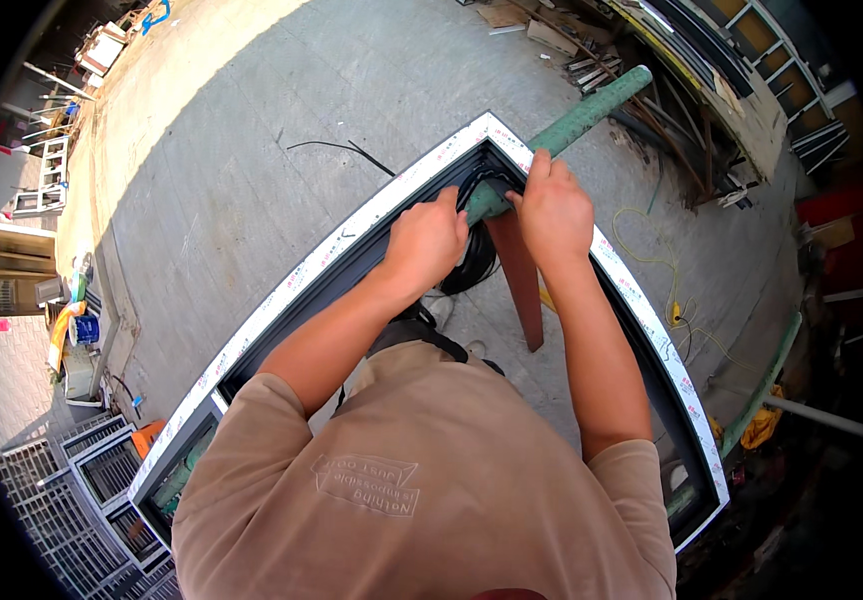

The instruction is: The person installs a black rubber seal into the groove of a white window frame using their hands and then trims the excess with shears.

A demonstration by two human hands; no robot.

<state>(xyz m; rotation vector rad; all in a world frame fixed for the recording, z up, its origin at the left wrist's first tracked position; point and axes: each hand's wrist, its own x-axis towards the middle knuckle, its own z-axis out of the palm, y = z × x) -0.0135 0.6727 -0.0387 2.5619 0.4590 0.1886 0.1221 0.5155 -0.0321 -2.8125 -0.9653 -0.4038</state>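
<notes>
A large window frame (371, 205), dark inside with white printed film on its face, surrounds my body, its corner pointing away from me. My left hand (423, 245) is closed at the inner edge of the left side, finger and thumb at a thin black strip (471, 185) near the corner. Fingers of my right hand (556, 212) wrap over the right side, the thumb inside the corner. A coil of black strip (473, 268) hangs below, between my hands. Under the corner runs a green pipe (591, 108), with a reddish-brown metal leg (517, 280) beneath it.
Scrap and long profiles (686, 100) lie piled at the far right. A yellow cord (673, 270) trails over the concrete floor (241, 180). Metal grilles (51, 500) lie at the near left. A loose black strip end (351, 150) sticks out beyond the frame.
</notes>
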